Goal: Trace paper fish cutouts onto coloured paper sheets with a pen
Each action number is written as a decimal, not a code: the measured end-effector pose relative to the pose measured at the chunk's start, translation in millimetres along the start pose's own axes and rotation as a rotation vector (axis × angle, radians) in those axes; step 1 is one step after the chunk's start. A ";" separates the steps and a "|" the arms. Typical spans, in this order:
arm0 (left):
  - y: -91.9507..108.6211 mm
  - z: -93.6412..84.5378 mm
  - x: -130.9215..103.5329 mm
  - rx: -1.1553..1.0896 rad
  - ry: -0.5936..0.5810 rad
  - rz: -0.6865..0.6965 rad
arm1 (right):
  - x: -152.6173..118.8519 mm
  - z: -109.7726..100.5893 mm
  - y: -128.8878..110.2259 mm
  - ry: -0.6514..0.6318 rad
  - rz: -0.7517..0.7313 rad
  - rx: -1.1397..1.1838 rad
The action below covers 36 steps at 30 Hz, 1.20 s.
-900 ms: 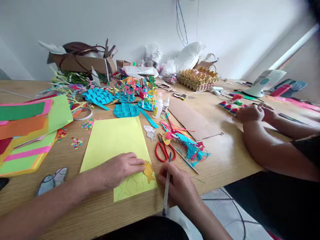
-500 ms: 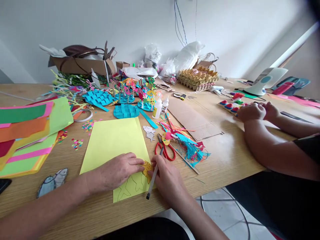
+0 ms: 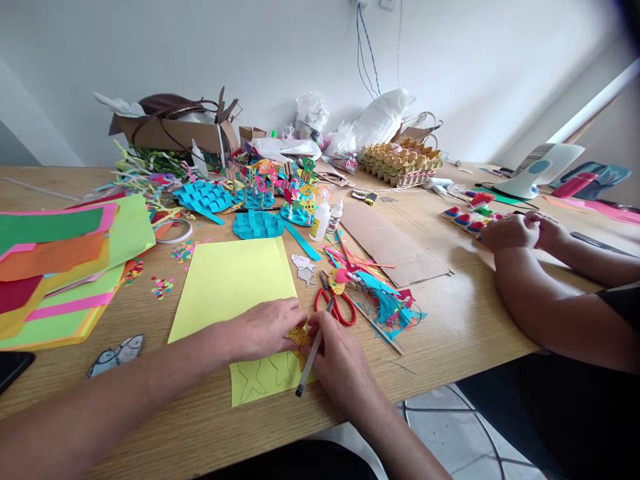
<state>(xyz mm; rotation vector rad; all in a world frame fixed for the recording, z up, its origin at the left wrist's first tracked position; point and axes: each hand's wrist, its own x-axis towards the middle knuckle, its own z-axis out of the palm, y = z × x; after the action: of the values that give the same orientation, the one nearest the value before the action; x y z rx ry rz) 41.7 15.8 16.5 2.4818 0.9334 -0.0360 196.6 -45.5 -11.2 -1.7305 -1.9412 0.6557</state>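
A sheet of yellow paper (image 3: 235,273) lies in front of me, with fish outlines drawn along its near edge. On its right side is a small orange-yellow fish cutout (image 3: 299,337) with dark spots. My left hand (image 3: 265,327) rests on the paper, its thumb and fingertips closed about the cutout. My right hand (image 3: 343,357) grips a pen (image 3: 310,363) with a clear barrel, its capped-looking dark end pointing toward me; its fingers also touch the cutout's edge. Red-handled scissors (image 3: 345,313) lie just beyond my right hand.
Coloured paper sheets (image 3: 60,267) are stacked at left, near grey fish cutouts (image 3: 117,355). Glue bottles (image 3: 321,220), blue woven paper pieces (image 3: 259,225), paper scraps (image 3: 387,300) and cardboard (image 3: 390,243) lie beyond. Another person's hands (image 3: 515,232) work at right beside egg trays (image 3: 400,163).
My left hand's fingers have drawn up and closed in around the fish cutout, having lain flatter before. My right hand keeps the pen. The view has shifted slightly, moving everything rightward.
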 end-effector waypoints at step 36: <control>-66.7 -73.3 -109.7 0.041 0.168 -0.345 | -13.8 -27.1 14.5 0.006 -0.309 0.072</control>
<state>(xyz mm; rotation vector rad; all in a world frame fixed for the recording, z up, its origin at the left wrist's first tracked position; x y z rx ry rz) -94.5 24.7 73.2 2.3587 1.4363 0.0408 226.2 -56.5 0.7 -1.3486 -2.0943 0.5973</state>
